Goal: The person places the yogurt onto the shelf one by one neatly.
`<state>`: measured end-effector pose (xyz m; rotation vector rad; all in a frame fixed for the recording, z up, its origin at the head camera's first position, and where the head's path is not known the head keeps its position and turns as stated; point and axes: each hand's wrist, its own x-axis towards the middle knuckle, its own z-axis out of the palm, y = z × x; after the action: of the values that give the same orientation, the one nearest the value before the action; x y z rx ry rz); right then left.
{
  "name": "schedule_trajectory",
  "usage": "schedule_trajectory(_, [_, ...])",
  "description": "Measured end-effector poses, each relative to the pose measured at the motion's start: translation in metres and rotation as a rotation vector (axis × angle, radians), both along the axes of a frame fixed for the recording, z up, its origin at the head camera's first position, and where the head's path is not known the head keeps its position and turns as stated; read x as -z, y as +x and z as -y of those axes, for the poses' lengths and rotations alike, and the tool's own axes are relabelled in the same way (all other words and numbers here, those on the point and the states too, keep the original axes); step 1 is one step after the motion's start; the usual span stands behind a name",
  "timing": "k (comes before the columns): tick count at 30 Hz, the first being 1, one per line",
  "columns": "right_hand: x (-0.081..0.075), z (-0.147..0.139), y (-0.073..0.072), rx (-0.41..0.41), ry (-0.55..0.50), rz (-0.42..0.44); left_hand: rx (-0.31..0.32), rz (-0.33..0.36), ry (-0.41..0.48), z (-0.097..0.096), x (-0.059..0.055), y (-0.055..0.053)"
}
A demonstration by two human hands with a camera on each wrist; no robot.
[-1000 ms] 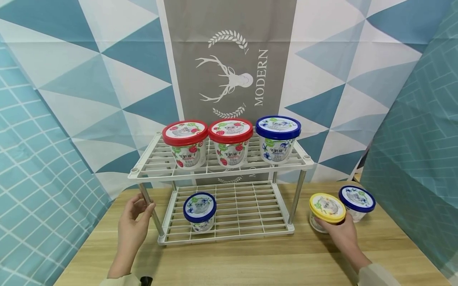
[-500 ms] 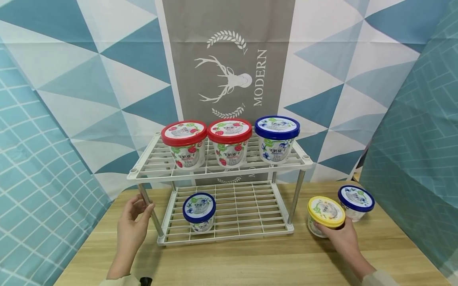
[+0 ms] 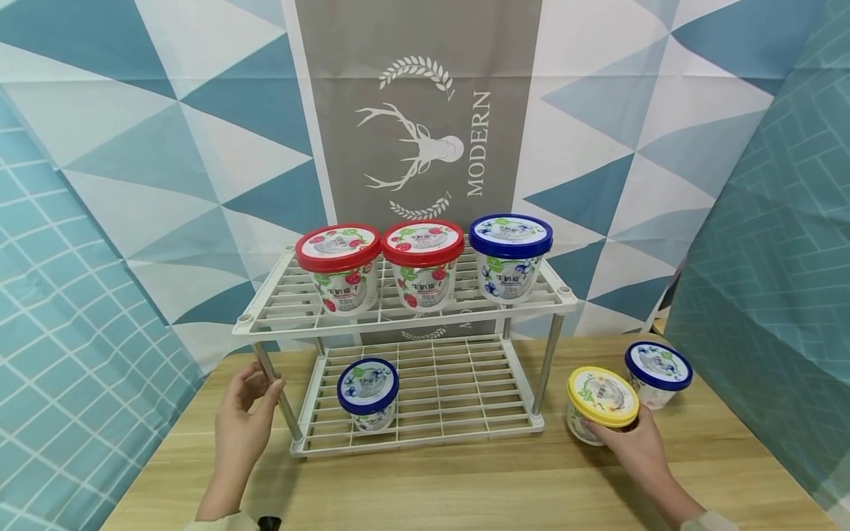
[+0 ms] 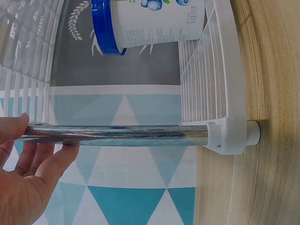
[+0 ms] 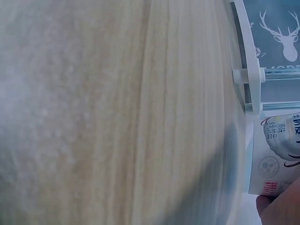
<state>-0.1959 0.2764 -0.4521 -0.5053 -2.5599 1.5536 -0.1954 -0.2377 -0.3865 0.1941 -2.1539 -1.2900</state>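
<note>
My left hand (image 3: 244, 420) pinches the front left metal post (image 3: 288, 413) of a white two-tier rack (image 3: 372, 327). In the left wrist view the thumb lies on one side of the post (image 4: 140, 136) and the fingers on the other. To the right of the rack, my right hand (image 3: 636, 446) grips a white tub with a yellow lid (image 3: 603, 397), upright, from its near right side. Only part of that tub's printed side (image 5: 276, 154) and a bit of the hand (image 5: 283, 206) show in the right wrist view.
Two red-lidded tubs (image 3: 339, 258) and a blue-lidded tub (image 3: 510, 254) stand on the upper shelf. A smaller blue-lidded tub (image 3: 367, 387) is on the lower shelf, left. Behind the right hand stands another blue-lidded tub (image 3: 657, 366) on the wooden table (image 3: 425, 494).
My right hand has brought the yellow-lidded tub slightly toward me, away from the blue-lidded tub behind it. The left hand stays on the post. The head view has shifted a little.
</note>
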Motion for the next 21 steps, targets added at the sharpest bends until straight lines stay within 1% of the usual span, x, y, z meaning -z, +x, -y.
schedule_trajectory(5, [-0.002, 0.001, 0.003, -0.018, 0.004, -0.013, 0.000, 0.001, 0.001, 0.000, 0.000, 0.001])
schedule_trajectory(12, [-0.003, 0.001, 0.008, -0.056, 0.030, -0.002, -0.001, 0.002, 0.005, -0.002, -0.002, 0.002])
schedule_trajectory(21, [-0.006, 0.007, 0.015, -0.088, 0.024, 0.001, 0.000, 0.017, 0.001, -0.002, -0.003, 0.002])
